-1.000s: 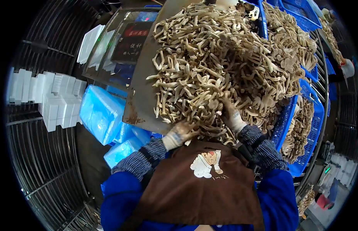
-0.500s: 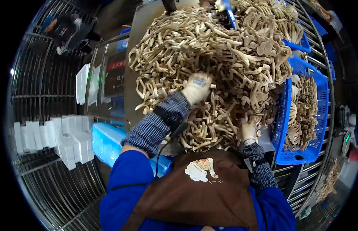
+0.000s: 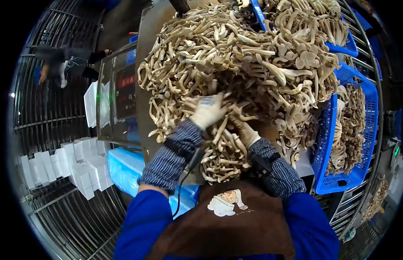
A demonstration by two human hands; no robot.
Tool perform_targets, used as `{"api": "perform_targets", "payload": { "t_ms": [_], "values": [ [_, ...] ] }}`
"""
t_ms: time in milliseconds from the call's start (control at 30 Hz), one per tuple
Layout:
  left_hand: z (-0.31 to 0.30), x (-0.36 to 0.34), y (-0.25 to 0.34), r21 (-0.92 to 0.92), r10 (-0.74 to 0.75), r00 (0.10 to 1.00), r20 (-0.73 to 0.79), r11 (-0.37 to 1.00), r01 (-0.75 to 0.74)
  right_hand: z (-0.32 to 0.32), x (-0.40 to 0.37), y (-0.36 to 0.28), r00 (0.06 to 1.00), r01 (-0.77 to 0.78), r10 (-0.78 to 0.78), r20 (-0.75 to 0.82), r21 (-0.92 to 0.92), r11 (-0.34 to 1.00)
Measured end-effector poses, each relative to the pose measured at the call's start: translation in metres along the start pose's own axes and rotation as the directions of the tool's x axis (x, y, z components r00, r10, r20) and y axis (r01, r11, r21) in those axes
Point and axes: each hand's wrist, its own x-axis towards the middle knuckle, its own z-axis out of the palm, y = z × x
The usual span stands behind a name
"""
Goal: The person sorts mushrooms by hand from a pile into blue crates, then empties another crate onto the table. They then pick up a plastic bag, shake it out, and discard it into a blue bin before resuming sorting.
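A large heap of long-stemmed brown mushrooms (image 3: pixel 197 47) covers the work table. My left hand (image 3: pixel 209 112), in a pale glove, reaches into the heap's near side with fingers stretched apart and slightly blurred, touching mushrooms. Close to its right, my right hand (image 3: pixel 245 131), gloved too, has its fingers curled around mushrooms (image 3: pixel 245 116), the fingertips partly hidden among the stems. A smaller pile of loose mushrooms (image 3: pixel 225 151) lies between my wrists and the brown apron (image 3: pixel 227 229).
At right, a blue crate (image 3: pixel 318 151) with mushrooms stands on a metal roller rack (image 3: pixel 349 201); another blue crate (image 3: pixel 351 45) is behind it. On the left are white foam boxes (image 3: pixel 86 173), a blue plastic bag (image 3: pixel 123 169) and a person (image 3: pixel 65 63) farther off.
My right hand has moved left, from the near right edge of the heap to beside my left hand. My left hand has shifted slightly left and nearer to me.
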Motion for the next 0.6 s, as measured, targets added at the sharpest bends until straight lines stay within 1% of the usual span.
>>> {"api": "perform_targets", "payload": {
  "t_ms": [33, 67, 100, 133, 167, 200, 233, 267, 300, 333, 367, 400, 433, 467, 500, 533, 600],
  "values": [
    [-0.009, -0.006, -0.013, -0.068, -0.023, 1.0, -0.012, 0.997, 0.023, 0.01, 0.003, 0.006, 0.999, 0.005, -0.008, -0.042, -0.08, 0.997],
    [-0.015, -0.016, -0.023, -0.311, -0.121, 0.991, -0.052, 0.945, 0.099, 0.015, 0.007, 0.011, 0.996, 0.005, -0.02, -0.087, -0.16, 0.987],
    [-0.021, -0.026, -0.033, -0.45, -0.127, 0.984, -0.127, 0.891, 0.057, 0.019, 0.013, 0.016, 0.997, 0.032, -0.053, -0.053, -0.341, 0.939],
    [-0.025, -0.036, -0.044, -0.578, -0.147, 0.969, -0.2, 0.816, 0.004, 0.026, 0.02, 0.021, 0.997, 0.058, -0.076, -0.015, -0.512, 0.857],
    [-0.023, -0.043, -0.057, -0.664, -0.153, 0.949, -0.274, 0.744, -0.072, 0.031, 0.025, 0.024, 0.992, 0.128, -0.103, 0.078, -0.691, 0.711],
    [-0.018, -0.047, -0.075, -0.734, -0.169, 0.923, -0.346, 0.661, -0.154, 0.04, 0.029, 0.027, 0.977, 0.212, -0.129, 0.17, -0.823, 0.527],
    [0.005, -0.043, -0.111, -0.722, -0.28, 0.882, -0.379, 0.686, -0.093, 0.071, 0.022, 0.026, 0.991, 0.109, -0.123, 0.061, -0.891, 0.44],
    [-0.008, -0.053, -0.106, -0.652, -0.29, 0.848, -0.444, 0.753, -0.085, 0.097, 0.018, 0.027, 0.991, -0.001, -0.126, -0.048, -0.937, 0.349],
    [-0.005, -0.055, -0.116, -0.729, -0.323, 0.84, -0.436, 0.674, -0.119, 0.099, 0.027, 0.03, 0.993, 0.112, -0.019, 0.117, -0.978, -0.175],
    [0.005, -0.055, -0.132, -0.795, -0.355, 0.833, -0.426, 0.585, -0.157, 0.101, 0.033, 0.036, 0.979, 0.173, -0.044, 0.198, -0.927, -0.334],
    [0.038, -0.045, -0.157, -0.858, -0.441, 0.833, -0.335, -0.223, -0.463, 0.103, 0.039, 0.043, 0.958, 0.211, -0.067, 0.277, -0.847, -0.487],
    [0.034, -0.046, -0.161, -0.899, -0.467, 0.832, -0.301, -0.151, -0.411, 0.106, 0.043, 0.043, 0.979, 0.154, -0.029, 0.204, -0.819, -0.553],
    [0.029, -0.044, -0.166, -0.92, -0.477, 0.79, -0.385, 0.262, -0.29, 0.109, 0.047, 0.042, 0.992, 0.107, 0.009, 0.129, -0.777, -0.62],
    [0.028, -0.042, -0.167, -0.964, -0.612, 0.748, -0.256, 0.214, -0.155, 0.11, 0.053, 0.041, 0.998, -0.032, -0.057, -0.001, -0.833, -0.553],
    [0.001, -0.046, -0.141, -0.991, -0.725, 0.678, -0.119, 0.13, -0.035, 0.12, 0.043, 0.036, 0.981, -0.022, -0.171, 0.09, -0.828, -0.56],
    [0.0, -0.043, -0.145, -0.903, -0.624, 0.688, -0.371, 0.415, -0.111, 0.129, 0.031, 0.027, 0.942, -0.009, -0.28, 0.183, -0.823, -0.568],
    [-0.006, -0.046, -0.15, -0.912, -0.629, 0.69, -0.359, 0.392, -0.117, 0.086, 0.038, 0.01, 0.93, 0.196, -0.198, 0.309, -0.874, -0.444]
  ]
}}
